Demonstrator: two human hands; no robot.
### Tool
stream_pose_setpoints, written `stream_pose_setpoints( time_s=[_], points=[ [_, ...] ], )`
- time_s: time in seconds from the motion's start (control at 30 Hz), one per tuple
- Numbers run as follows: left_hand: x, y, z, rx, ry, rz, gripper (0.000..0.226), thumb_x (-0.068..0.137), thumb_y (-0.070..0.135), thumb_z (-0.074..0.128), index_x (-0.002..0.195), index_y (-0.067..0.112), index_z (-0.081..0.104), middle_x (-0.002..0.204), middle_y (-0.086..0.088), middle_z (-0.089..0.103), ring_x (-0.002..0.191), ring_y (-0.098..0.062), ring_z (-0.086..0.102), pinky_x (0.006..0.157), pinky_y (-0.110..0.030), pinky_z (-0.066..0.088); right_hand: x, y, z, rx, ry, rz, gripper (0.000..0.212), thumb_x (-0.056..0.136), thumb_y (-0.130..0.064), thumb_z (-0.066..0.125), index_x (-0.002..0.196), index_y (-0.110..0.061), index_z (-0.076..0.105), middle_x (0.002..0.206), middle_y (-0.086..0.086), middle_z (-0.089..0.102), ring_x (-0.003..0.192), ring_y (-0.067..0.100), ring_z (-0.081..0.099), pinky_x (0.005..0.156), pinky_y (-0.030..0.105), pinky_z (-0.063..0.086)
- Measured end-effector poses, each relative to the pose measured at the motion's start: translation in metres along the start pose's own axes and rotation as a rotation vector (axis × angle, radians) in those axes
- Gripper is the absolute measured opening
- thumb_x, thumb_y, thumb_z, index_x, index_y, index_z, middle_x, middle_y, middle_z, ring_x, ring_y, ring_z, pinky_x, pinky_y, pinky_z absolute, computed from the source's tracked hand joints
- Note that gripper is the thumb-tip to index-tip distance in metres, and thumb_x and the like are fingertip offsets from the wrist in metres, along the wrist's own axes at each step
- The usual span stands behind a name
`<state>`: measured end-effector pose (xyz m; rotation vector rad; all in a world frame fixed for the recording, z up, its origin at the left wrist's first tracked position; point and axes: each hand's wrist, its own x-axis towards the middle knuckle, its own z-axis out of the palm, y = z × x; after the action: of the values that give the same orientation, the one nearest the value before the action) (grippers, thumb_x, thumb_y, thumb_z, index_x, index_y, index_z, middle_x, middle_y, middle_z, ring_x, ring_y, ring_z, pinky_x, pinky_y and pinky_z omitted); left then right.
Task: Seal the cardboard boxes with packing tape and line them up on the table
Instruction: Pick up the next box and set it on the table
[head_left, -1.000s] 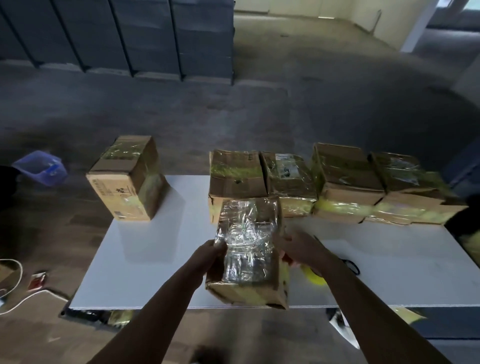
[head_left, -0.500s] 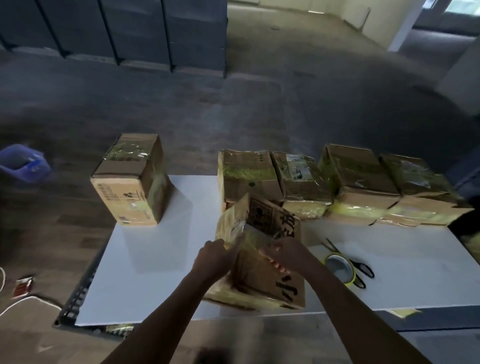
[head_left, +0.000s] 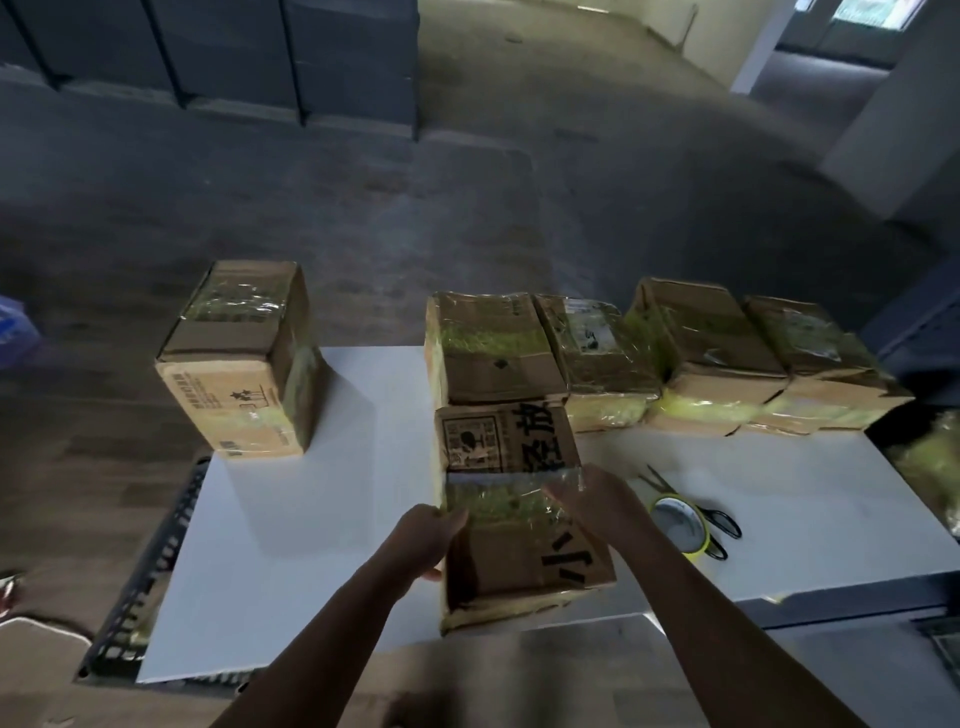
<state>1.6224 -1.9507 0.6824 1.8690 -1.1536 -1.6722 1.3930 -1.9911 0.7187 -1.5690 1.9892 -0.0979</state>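
Since half a second ago I see the held box has tipped from its tilt to lie flat, its printed side up, with its far end against the row behind it. The white worktop carries everything. Four taped boxes sit side by side along its far edge, touching one another, and a fifth box stands well apart at the far left corner. The held box lies near the front edge, a band of clear tape across its middle. My left hand is closed on its left edge, thumb over the top. My right hand lies on the taped band at the right side, fingers spread and pressing down. Just right of it lie the tape roll and black scissors, touching.
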Motion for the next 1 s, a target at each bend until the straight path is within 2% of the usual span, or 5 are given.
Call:
stream_pose_setpoints(
  time_s=[0.37,0.5,0.7,0.87,1.0],
  points=[
    [-0.008,0.019,0.019,-0.037,0.078,0.013,0.024,0.090,0.028,0.056,0.103,0.008,0.059,0.096,-0.011,0.066,0.074,-0.018,0.064,0.056,-0.025,0.050,-0.001,-0.012,-0.018,-0.057,-0.120,-0.092,0.061,0.094,-0.050,0.050,0.132,-0.002,0.051,0.134,0.014,0.055,0.119,0.026,0.054,0.089,0.028,0.040],
    [-0.004,0.014,0.035,-0.073,0.187,0.051,0.085,0.054,0.063,0.075,0.115,0.007,0.057,0.087,-0.004,0.072,0.070,-0.014,0.072,0.055,-0.028,0.058,0.000,-0.006,-0.021,-0.097,-0.123,-0.102,0.066,0.091,-0.056,0.051,0.129,-0.002,0.053,0.124,0.014,0.061,0.108,0.024,0.059,0.081,0.029,0.044],
    [-0.008,0.023,0.061,-0.094,0.278,0.059,0.071,0.050,0.068,0.075,0.097,0.015,0.068,0.082,-0.002,0.073,0.070,-0.014,0.071,0.054,-0.030,0.056,0.004,0.009,-0.048,-0.137,-0.147,-0.176,0.041,0.092,-0.046,0.052,0.063,-0.018,0.044,0.062,-0.003,0.044,0.056,0.010,0.044,0.049,0.023,0.029],
    [-0.011,0.036,0.074,-0.314,0.022,0.080,0.071,0.057,0.056,0.086,0.107,0.009,0.067,0.095,-0.014,0.074,0.089,-0.032,0.071,0.082,-0.048,0.058,0.009,0.017,-0.078,-0.147,-0.069,-0.281,0.048,0.096,-0.038,0.045,0.058,-0.009,0.051,0.060,0.007,0.052,0.055,0.017,0.050,0.054,0.028,0.033],
    [-0.010,0.038,0.078,-0.358,-0.002,0.076,0.070,0.070,0.044,0.083,0.120,0.001,0.061,0.104,-0.017,0.071,0.092,-0.031,0.071,0.072,-0.036,0.059,0.010,0.022,-0.088,-0.158,-0.026,-0.327,0.053,0.101,-0.042,0.037,0.055,-0.014,0.040,0.056,0.002,0.044,0.051,0.013,0.043,0.053,0.027,0.030]
  ],
)
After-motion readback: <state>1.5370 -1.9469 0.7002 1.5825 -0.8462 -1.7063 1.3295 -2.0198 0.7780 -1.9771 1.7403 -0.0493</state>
